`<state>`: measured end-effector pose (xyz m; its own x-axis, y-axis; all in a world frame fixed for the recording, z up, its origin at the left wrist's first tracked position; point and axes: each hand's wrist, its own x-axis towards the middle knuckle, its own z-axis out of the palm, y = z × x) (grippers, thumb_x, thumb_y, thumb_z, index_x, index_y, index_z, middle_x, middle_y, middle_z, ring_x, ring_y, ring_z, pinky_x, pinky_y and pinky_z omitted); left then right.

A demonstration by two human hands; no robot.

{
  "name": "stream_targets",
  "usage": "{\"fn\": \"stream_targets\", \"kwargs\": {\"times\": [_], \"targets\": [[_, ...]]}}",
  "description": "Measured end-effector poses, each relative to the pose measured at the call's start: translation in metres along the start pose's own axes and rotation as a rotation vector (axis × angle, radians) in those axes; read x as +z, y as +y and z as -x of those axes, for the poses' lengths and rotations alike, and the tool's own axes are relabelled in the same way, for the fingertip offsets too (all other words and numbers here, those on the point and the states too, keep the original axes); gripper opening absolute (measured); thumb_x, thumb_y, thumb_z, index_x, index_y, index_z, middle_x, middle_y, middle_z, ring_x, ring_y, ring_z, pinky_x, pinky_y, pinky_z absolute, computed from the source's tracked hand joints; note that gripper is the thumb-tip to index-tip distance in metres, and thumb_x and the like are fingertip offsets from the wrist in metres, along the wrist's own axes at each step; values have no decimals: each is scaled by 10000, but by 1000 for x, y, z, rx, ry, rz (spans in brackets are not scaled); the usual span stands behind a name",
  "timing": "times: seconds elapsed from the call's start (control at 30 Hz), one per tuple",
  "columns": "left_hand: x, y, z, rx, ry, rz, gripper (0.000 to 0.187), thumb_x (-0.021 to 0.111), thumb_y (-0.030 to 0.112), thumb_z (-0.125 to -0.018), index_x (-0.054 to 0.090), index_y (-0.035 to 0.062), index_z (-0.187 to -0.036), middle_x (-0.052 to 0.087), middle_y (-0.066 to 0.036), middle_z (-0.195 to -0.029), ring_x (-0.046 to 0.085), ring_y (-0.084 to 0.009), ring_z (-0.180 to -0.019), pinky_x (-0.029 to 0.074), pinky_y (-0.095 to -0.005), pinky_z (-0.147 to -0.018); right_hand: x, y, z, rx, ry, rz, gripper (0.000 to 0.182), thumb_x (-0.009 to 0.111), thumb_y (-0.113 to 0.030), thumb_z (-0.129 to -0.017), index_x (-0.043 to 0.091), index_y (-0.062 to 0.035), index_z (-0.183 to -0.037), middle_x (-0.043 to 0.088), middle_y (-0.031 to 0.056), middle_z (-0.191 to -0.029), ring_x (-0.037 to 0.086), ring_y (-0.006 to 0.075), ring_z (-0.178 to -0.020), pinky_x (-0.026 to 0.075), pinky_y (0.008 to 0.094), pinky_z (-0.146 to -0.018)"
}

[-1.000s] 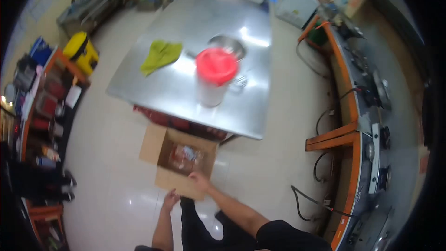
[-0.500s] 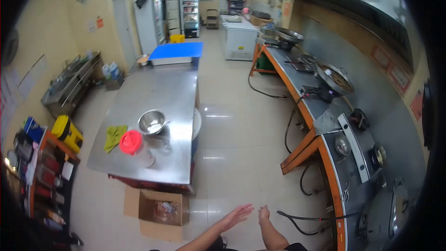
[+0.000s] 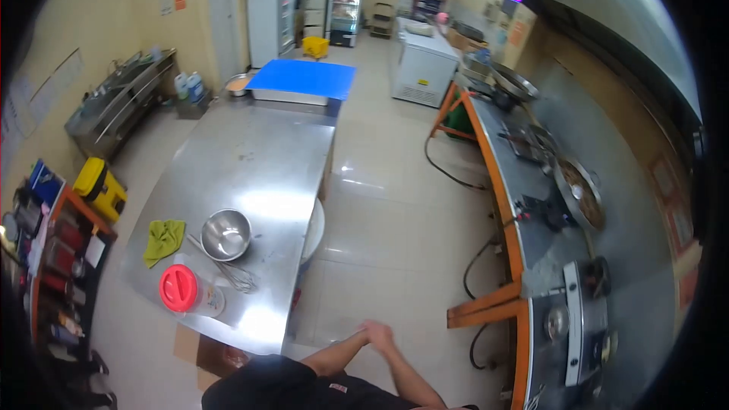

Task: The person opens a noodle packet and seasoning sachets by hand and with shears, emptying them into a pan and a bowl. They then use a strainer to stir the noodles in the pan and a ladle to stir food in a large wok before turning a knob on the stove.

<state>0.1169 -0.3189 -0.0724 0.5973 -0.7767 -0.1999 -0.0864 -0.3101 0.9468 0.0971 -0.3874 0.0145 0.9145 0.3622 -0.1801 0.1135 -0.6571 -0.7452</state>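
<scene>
My left hand point(image 3: 361, 337) and my right hand point(image 3: 380, 332) meet in front of my body, above the floor, the right one partly over the left. Their fingers are blurred and overlap, so their shape and anything inside them cannot be made out. To their left, the steel table point(image 3: 262, 133) bears a steel bowl point(image 3: 226, 234) with a whisk point(image 3: 237, 279) beside it. Closer to the near edge stands a clear jar with a red lid point(image 3: 178, 288), and a green cloth point(image 3: 163, 241) lies behind it.
A blue board point(image 3: 302, 78) covers a tray at the table's far end. An open cardboard box point(image 3: 199, 355) sits on the floor by the near edge. On the right, an orange-framed counter point(image 3: 497, 190) carries a large pan point(image 3: 579, 193) and a stove point(image 3: 573, 326). Hoses hang beneath.
My hands were apart and now touch. The view has turned and tipped, so the table's near end and its jar appear lower left, and the whisk shows more clearly.
</scene>
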Motion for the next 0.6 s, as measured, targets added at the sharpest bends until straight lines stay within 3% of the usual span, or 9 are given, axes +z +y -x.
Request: {"fn": "stream_targets", "kwargs": {"times": [0.03, 0.1, 0.2, 0.27, 0.3, 0.33, 0.4, 0.53, 0.6], "targets": [[-19, -9, -18, 45, 54, -30, 479, 467, 409, -945, 518, 97, -1304, 574, -152, -1188, 548, -190, -1072, 439, -346, -903, -5, 52, -17, -58, 253, -200, 315, 472, -200, -847, 684, -78, -1046, 668, 135, -1052, 623, 293, -965, 469, 387, -882], [-62, -27, -47, 42, 167, -18, 457, 469, 396, -947, 547, 97, -1283, 610, -148, -1143, 588, -186, -1022, 478, -339, -866, -37, 183, -30, 411, 203, -234, 277, 455, -139, -897, 657, -47, -1063, 667, 124, -1017, 651, 258, -903, 501, 365, -808], [-180, 81, -46, -423, 213, 459, 354, 538, 366, -901, 674, 92, -1077, 605, -61, -759, 576, -144, -608, 486, -287, -527, -118, 225, -1, 785, 563, -941, 541, 494, 75, -771, 470, -95, -1283, 609, 181, -826, 558, 206, -573, 462, 308, -481], [-237, 74, -68, -442, 334, 613, 308, 562, 333, -889, 684, 86, -1029, 551, -21, -692, 495, -103, -518, 413, -255, -442, -125, 306, 20, 625, 569, -377, 424, 417, 71, -781, 552, -56, -1163, 579, 126, -783, 551, 219, -571, 488, 329, -518], [-261, 64, -75, -458, 397, 697, 286, 574, 316, -884, 689, 83, -1005, 524, -1, -658, 454, -83, -472, 377, -239, -399, -148, 295, 20, 898, 462, -228, 217, 467, -113, -880, 637, -36, -990, 641, 103, -767, 591, 209, -643, 465, 342, -507], [-283, 52, -84, -443, 462, 780, 275, 582, 299, -882, 682, 83, -1020, 537, -5, -672, 464, -85, -481, 387, -242, -406, -137, 392, 28, 750, 449, -908, 269, 484, -242, -882, 665, -62, -796, 628, 107, -689, 570, 200, -591, 451, 376, -504], [-319, 28, -111, -399, 577, 941, 261, 599, 265, -878, 669, 82, -1050, 564, -14, -700, 483, -90, -499, 406, -249, -421, -162, 337, 6, 1129, 184, -374, 251, 490, -231, -883, 664, -62, -817, 632, 106, -701, 575, 202, -594, 459, 371, -508], [-374, -48, -182, -261, 924, 1092, 286, 615, 154, -869, 618, 77, -1144, 600, -26, -732, 449, -73, -462, 388, -231, -396, -215, 334, -127, 949, -133, -116, 219, 500, -208, -885, 660, -61, -859, 639, 103, -727, 583, 205, -602, 477, 362, -516], [-437, -12, -183, -368, 809, 1002, 270, 576, 171, -893, 620, 53, -1131, 564, -1, -686, 403, -55, -422, 327, -214, -373, -234, 381, -215, 539, -298, 234, 205, 505, -196, -887, 659, -61, -880, 643, 101, -739, 587, 207, -606, 485, 357, -520]]}}
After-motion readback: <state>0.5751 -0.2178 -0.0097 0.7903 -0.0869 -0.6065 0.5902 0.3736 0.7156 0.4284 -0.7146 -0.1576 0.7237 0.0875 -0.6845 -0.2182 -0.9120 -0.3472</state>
